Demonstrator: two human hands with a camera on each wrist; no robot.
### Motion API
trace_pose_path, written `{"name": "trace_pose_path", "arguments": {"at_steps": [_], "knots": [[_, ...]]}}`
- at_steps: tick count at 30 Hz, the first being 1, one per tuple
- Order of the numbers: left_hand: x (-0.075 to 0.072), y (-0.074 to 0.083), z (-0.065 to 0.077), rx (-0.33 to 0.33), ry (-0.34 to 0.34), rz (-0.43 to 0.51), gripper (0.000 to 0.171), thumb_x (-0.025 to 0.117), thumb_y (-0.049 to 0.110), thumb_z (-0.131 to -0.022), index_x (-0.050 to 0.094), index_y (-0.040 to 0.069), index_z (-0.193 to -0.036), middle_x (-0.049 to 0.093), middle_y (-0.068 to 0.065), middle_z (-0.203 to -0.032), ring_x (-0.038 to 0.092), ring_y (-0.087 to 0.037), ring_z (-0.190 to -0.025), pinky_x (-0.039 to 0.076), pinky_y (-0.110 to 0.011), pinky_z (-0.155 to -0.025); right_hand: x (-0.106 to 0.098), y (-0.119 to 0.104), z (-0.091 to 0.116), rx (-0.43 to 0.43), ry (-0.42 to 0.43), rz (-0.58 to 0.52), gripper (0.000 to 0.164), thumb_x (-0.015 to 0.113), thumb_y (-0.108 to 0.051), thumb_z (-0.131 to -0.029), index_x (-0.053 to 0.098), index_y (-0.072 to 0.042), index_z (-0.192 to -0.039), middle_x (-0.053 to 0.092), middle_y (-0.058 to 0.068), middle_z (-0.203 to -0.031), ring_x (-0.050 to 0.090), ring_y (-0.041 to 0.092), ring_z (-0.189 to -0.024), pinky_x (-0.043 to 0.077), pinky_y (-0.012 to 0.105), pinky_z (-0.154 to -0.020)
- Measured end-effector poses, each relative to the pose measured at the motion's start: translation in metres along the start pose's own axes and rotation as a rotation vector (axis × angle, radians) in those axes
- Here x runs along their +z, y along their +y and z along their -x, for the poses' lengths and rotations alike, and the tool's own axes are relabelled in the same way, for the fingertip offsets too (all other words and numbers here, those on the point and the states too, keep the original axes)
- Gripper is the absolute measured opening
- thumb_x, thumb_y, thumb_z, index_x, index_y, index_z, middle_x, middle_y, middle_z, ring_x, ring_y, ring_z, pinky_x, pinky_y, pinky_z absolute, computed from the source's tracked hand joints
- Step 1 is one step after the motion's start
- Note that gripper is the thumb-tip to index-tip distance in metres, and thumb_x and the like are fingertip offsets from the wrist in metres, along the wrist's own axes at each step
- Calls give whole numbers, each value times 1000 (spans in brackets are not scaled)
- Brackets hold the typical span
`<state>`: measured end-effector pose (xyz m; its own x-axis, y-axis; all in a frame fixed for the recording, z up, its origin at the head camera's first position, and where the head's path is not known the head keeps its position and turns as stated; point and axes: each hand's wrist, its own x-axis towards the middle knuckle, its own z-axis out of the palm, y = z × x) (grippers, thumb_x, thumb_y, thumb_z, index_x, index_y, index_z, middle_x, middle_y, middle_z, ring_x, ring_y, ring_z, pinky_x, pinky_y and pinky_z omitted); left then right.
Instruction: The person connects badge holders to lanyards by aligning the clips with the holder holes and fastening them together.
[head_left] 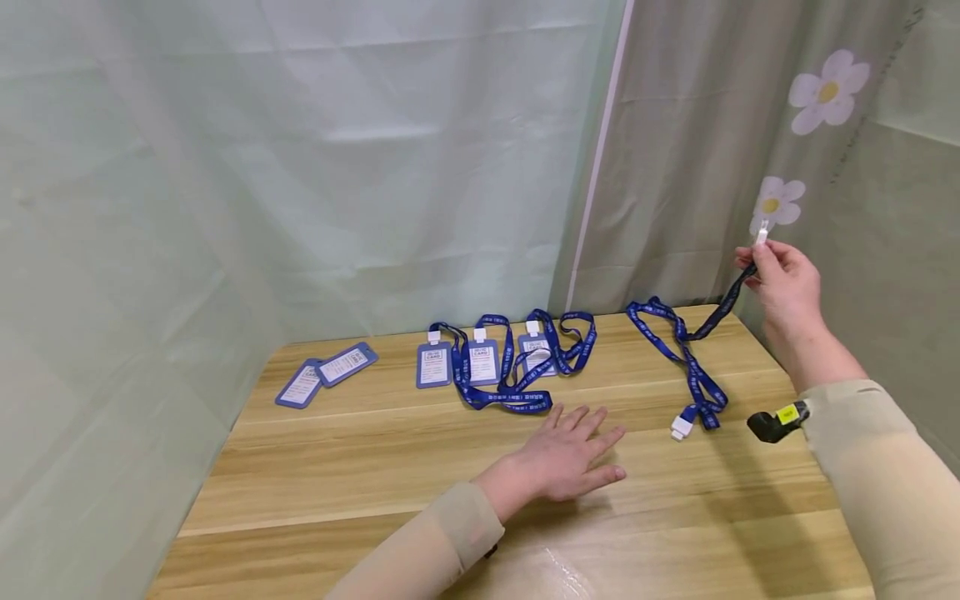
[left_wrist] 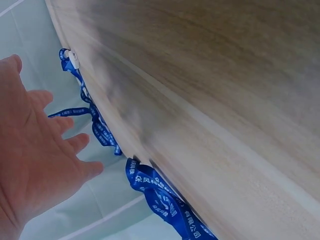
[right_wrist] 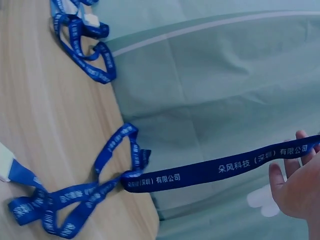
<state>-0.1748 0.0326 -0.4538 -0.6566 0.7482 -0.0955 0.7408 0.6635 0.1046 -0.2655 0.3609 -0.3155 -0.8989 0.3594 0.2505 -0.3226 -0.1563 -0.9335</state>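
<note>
My right hand (head_left: pixel 787 283) pinches a blue lanyard near its white clip (head_left: pixel 762 233), raised above the table's right back corner. From there the strap runs down, stretched in the right wrist view, to a pile of blue lanyards (right_wrist: pixel 75 200) on the wood. Another white clip (head_left: pixel 681 425) lies at the near end of that pile. My left hand (head_left: pixel 566 458) is spread, palm down, over the middle of the table, holding nothing. Just beyond its fingertips, blue lanyard straps (head_left: pixel 517 402) lie looped beside three card holders (head_left: pixel 480 363) with white clips.
Two blue card holders without straps, one (head_left: pixel 348 363) overlapping the other (head_left: pixel 298 385), lie at the table's back left. Pale curtains (head_left: pixel 420 167) hang behind the wooden table (head_left: pixel 337 467) and along its sides. A black wrist device (head_left: pixel 772 423) sits at the right cuff.
</note>
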Motion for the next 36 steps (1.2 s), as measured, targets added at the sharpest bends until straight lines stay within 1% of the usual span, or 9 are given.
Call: {"name": "trace_pose_path", "arguments": {"at_steps": [7, 12, 16, 19, 23, 26, 30, 33, 36], "knots": [[-7, 5, -4, 21, 19, -28, 71, 15, 72, -101, 15, 39, -164, 7, 3, -171, 8, -26, -157, 2, -55, -123, 1, -27, -13, -99, 64, -148, 19, 64, -13, -102, 57, -9, -119, 76, 1, -105, 69, 11, -92, 52, 16, -71], [-20, 13, -11, 59, 41, -59, 72, 8, 74, -99, 8, 41, -164, -2, 6, -171, 2, -25, -157, -5, -52, -123, 4, -56, -20, -172, 103, -269, 20, 66, -7, -99, 58, -5, -118, 74, 8, -108, 70, 16, -89, 51, 18, -68], [-30, 23, -14, 88, 28, -59, 72, 7, 74, -98, 1, 43, -163, -10, 7, -169, -4, -24, -157, -11, -49, -122, 6, -77, -21, -246, 129, -302, 26, 67, -5, -98, 58, -3, -122, 70, 12, -112, 68, 20, -92, 53, 20, -71], [-32, 29, -14, 103, 19, -75, 71, 7, 74, -98, -3, 44, -162, -9, 7, -170, -4, -23, -157, -9, -50, -122, 9, -86, -21, -293, 124, -302, 27, 67, -4, -98, 59, -2, -123, 68, 13, -112, 67, 21, -94, 55, 20, -78], [-25, 30, -9, 113, -2, -80, 71, 8, 74, -99, -3, 44, -162, -4, 6, -171, -2, -22, -157, -4, -52, -123, 13, -80, -14, -308, 58, -277, 22, 66, -1, -98, 61, -1, -120, 68, 14, -108, 68, 22, -93, 56, 22, -85], [-14, 22, -1, 116, -19, -50, 70, 10, 73, -100, 0, 43, -163, -1, 6, -172, 2, -23, -157, 0, -53, -123, 14, -61, -1, -258, -43, -119, 22, 64, -5, -100, 61, -3, -122, 71, 10, -107, 69, 18, -93, 55, 19, -86], [0, 0, 13, 100, -19, -5, 71, 14, 71, -102, 9, 39, -164, 3, 2, -172, 7, -26, -157, 3, -55, -123, 14, -28, 23, -149, -205, 386, 35, 61, -27, -104, 59, -7, -133, 71, -1, -112, 66, 8, -97, 52, 13, -84], [6, -19, 28, 74, -9, 15, 70, 19, 69, -104, 15, 35, -165, 7, -4, -172, 10, -29, -156, 5, -58, -123, 22, 0, 44, -110, -369, 744, 47, 58, -41, -104, 59, -8, -137, 69, 2, -115, 63, 13, -100, 53, 19, -80], [9, -37, 44, 46, -1, 35, 70, 24, 65, -106, 19, 29, -165, 9, -9, -171, 11, -32, -156, 7, -60, -122, 33, 34, 66, -118, -563, 915, 45, 60, -42, -104, 64, -8, -132, 69, 8, -113, 63, 20, -97, 55, 29, -76]]}}
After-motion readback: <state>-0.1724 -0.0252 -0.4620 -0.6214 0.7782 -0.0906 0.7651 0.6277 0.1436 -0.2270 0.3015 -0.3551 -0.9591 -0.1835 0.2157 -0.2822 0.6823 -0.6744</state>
